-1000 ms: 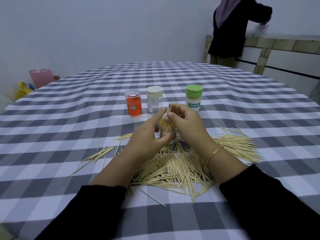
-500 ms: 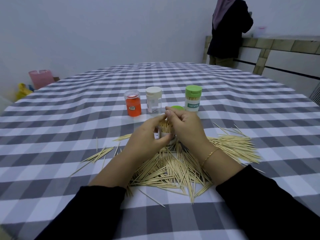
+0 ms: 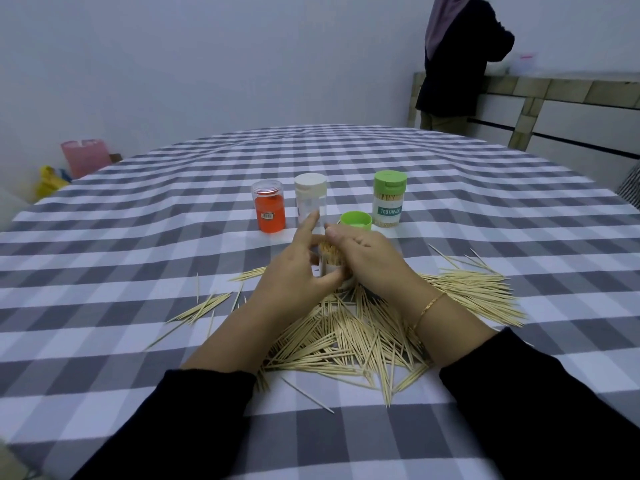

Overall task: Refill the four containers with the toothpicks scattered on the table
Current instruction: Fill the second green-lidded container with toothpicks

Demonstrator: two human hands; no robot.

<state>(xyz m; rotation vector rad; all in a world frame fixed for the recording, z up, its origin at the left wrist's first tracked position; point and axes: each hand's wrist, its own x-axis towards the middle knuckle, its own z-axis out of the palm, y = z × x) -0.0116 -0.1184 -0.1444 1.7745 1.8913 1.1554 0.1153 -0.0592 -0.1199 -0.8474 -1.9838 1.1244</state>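
An open toothpick container (image 3: 334,268), packed with upright toothpicks, stands between my hands. My left hand (image 3: 294,271) grips its left side with thumb curled round the front and index finger raised. My right hand (image 3: 370,261) lies against its right side, fingers over the toothpick tops. A big heap of loose toothpicks (image 3: 349,334) covers the cloth under my wrists. Behind stand an orange container (image 3: 270,211), a white-capped clear container (image 3: 310,199) and a green-capped container (image 3: 388,199) labelled toothpick. A loose green lid (image 3: 355,221) lies just beyond my right fingers.
The table (image 3: 138,237) wears a grey-and-white checked cloth. More toothpicks spread to the right (image 3: 478,289) and a few to the left (image 3: 204,306). A person in dark clothes (image 3: 457,60) stands at a counter at the back right. A pink bin (image 3: 85,157) sits beyond the table's left edge.
My right hand dropped from pinching a raised toothpick to lying over the container's top. The green lid came into view behind it. My left index finger lifted.
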